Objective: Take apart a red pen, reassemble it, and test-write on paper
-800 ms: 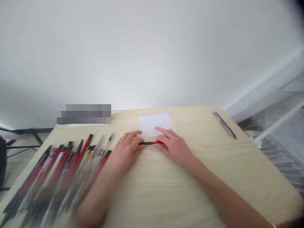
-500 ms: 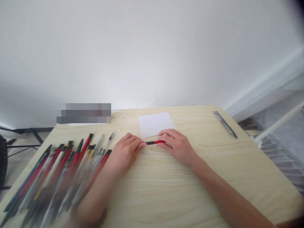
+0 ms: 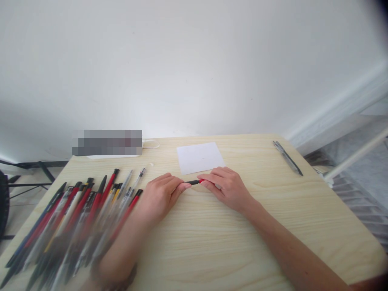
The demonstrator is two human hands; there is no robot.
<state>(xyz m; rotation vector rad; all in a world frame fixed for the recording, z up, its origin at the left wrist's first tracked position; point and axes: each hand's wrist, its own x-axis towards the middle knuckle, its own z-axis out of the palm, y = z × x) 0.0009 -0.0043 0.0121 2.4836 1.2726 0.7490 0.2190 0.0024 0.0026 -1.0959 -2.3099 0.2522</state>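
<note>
The fingers (image 3: 184, 186) of the left hand (image 3: 162, 194) are closed on the black part of a pen (image 3: 192, 182); those of the right hand (image 3: 228, 188) pinch its red part. The pen lies roughly level between both sets of fingertips; whether it touches the counter (image 3: 194, 242), or whether its two parts are joined, could not be determined. Step in hand, as judged: a two-ended hold. The next move would call for both grips firm and in line, to avoid slipping or bending. A pile of pens (image 3: 91, 206) lies left of the left fingers, partly hidden by the forearm. A white paper (image 3: 200, 157) lies just beyond the fingers. Another pen (image 3: 287, 159) lies well apart, right of the right fingers and farther out.
</note>
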